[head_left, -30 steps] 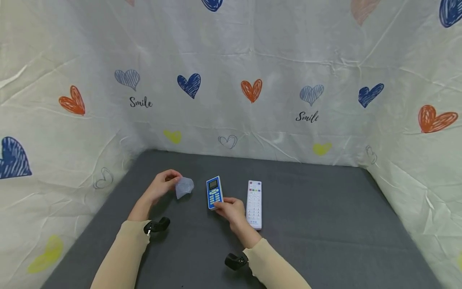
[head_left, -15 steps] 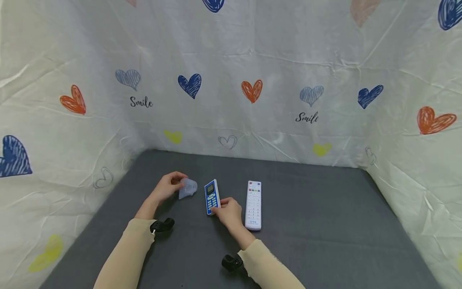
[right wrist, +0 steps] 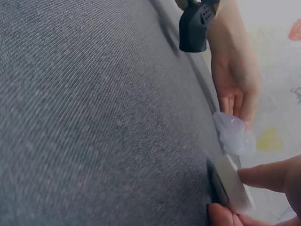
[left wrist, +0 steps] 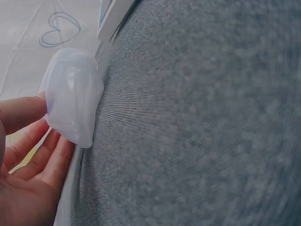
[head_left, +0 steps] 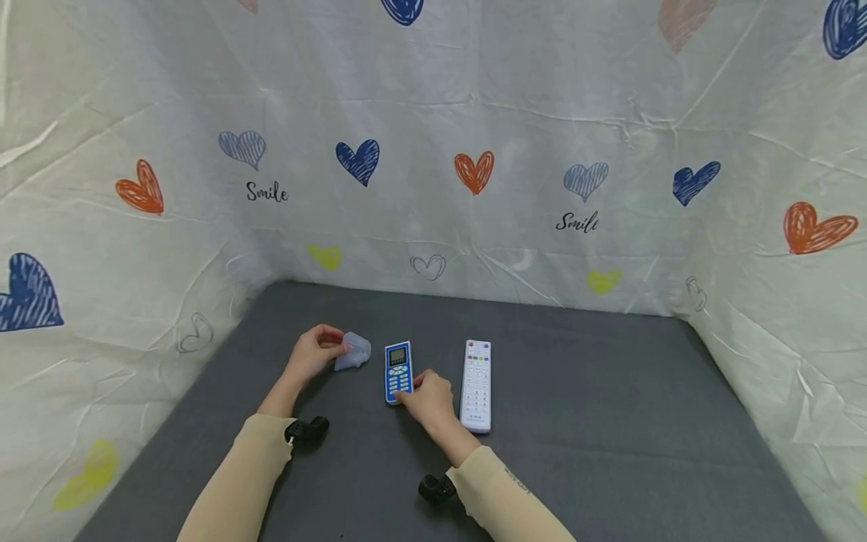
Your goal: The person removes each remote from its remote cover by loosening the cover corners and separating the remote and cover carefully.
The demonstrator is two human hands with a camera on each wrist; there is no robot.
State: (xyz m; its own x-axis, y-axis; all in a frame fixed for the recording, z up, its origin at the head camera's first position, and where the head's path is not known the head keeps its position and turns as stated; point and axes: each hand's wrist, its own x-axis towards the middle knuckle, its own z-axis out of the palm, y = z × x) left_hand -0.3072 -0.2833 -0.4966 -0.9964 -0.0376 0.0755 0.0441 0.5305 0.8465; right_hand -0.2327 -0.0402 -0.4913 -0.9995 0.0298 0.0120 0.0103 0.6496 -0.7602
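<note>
On the left, the thumb and fingers of my left hand (head_left: 315,351) pinch a small, soft, translucent whitish cover (head_left: 354,351). In the left wrist view this cover (left wrist: 74,99) bulges out in a rounded shape close over the cloth. To its right, a small remote control (head_left: 398,369) with a blue face, a little screen and pale buttons lies nearly upright in the head view. My right hand (head_left: 432,403) pinches it at its lower right end, thumb on the face. The right wrist view shows the white side of this remote (right wrist: 230,186) slightly tilted, between thumb and fingers.
A longer white remote control (head_left: 476,385) lies flat just right of my right hand. Dark grey cloth (head_left: 596,421) covers the table. White sheeting (head_left: 521,188) printed with hearts stands at the back and both sides. A black wrist device (head_left: 436,489) sits at each cuff.
My left hand has shifted a little to the right with the cover. My right hand has drawn the blue-faced remote slightly nearer, and its face, tilted half a second ago, shows flatter to the head view.
</note>
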